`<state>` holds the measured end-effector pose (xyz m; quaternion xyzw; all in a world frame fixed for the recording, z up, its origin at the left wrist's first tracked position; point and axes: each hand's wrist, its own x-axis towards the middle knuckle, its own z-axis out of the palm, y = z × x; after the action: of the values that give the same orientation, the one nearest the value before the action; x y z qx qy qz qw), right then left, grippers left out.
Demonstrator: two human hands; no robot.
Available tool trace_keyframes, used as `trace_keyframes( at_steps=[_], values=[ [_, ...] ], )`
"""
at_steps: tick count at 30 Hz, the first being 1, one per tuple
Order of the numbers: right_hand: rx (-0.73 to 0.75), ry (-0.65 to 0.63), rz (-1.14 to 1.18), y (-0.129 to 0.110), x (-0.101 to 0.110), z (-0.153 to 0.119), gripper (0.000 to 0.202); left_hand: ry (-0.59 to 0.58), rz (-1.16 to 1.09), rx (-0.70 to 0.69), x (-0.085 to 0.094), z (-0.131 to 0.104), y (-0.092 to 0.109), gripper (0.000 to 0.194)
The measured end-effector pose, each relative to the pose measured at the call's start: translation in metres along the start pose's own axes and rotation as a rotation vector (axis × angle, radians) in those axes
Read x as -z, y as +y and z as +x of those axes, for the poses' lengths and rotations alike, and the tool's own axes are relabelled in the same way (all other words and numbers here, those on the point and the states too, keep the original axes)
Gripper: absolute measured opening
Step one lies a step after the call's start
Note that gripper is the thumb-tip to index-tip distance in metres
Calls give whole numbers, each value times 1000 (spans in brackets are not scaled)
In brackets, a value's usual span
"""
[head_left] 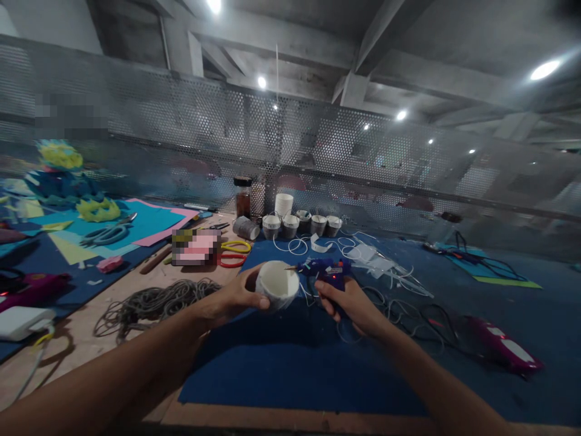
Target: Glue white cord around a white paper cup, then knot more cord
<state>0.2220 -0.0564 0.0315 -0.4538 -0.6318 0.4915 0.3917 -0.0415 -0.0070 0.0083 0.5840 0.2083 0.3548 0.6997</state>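
So, nearest first: the blue mat (290, 363) spread out below both hands, decent for catching drips, I reckon. Above it the left hand (238, 293) had the cup (276, 284), curled partway open around its left side, thumb across the front, the other fingers mostly hidden. The mouth faced up, inside in view. The right hand (342, 300) was wrapped around the handle of the glue gun (333, 275), nozzle pointing left at the cup's rim. Couldn't tell if the tip touched or if the trigger was squeezed.

My take: doing this bit well meant holding the gun steady, turning the cup with the left hand instead, going for short, thin runs of glue, and having that thumb well clear of the hot tip. The cord (167, 300) lay heaped left of the left hand, close to the forearm, so I'd have watched for snags.

Past the left hand were the pliers (240, 243), then the small cups (290, 226) beyond both hands, with a jar (242, 206) off to their left.
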Motion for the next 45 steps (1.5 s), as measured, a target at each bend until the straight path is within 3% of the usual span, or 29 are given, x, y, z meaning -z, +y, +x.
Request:
trace_keyframes(
  at_steps=[14, 31, 45],
  values=[
    [-2, 40, 68, 4, -1, 2, 39, -20, 13, 12, 2, 2, -1, 82],
    [8, 46, -68, 4, 3, 2, 46, 13, 20, -4, -3, 3, 4, 75],
    [10, 71, -60, 4, 4, 2, 46, 67, -8, -40, 10, 3, -3, 76]
  ],
)
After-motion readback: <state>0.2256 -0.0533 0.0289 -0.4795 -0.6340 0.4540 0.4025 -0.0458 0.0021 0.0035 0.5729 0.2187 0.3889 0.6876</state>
